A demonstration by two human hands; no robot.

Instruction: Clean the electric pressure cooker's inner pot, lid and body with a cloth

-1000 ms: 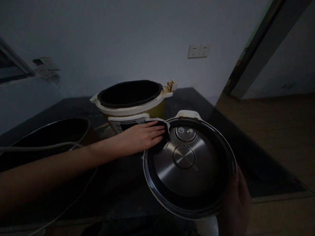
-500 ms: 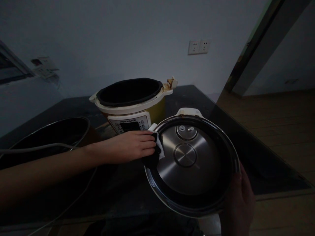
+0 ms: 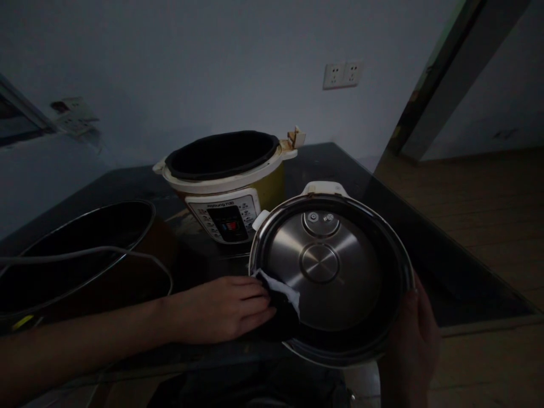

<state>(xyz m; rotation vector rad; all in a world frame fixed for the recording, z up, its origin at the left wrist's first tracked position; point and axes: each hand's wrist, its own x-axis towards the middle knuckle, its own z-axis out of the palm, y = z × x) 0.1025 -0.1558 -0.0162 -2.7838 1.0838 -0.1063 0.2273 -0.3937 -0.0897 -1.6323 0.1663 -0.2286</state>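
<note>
A round cooker lid [image 3: 335, 272] lies tilted with its steel inner plate facing up, over the dark tabletop [image 3: 204, 266]. My left hand [image 3: 221, 309] presses a dark cloth with a white edge [image 3: 280, 303] against the lid's lower left rim, fingers flat and together on the cloth. My right hand [image 3: 410, 345] grips the lid's lower right edge, thumb on the rim. Behind the lid stands the lidless yellow and white cooker body [image 3: 225, 175], its control panel facing me.
A dark inner pot [image 3: 80, 238] with a grey cord [image 3: 85, 258] draped over it sits at the left. Wall sockets [image 3: 342, 73] are on the back wall. The table's right edge drops to a wooden floor [image 3: 480, 209].
My left hand has slid the cloth down the lid's left rim, from the upper left near the cooker panel to the lower left. The panel now shows.
</note>
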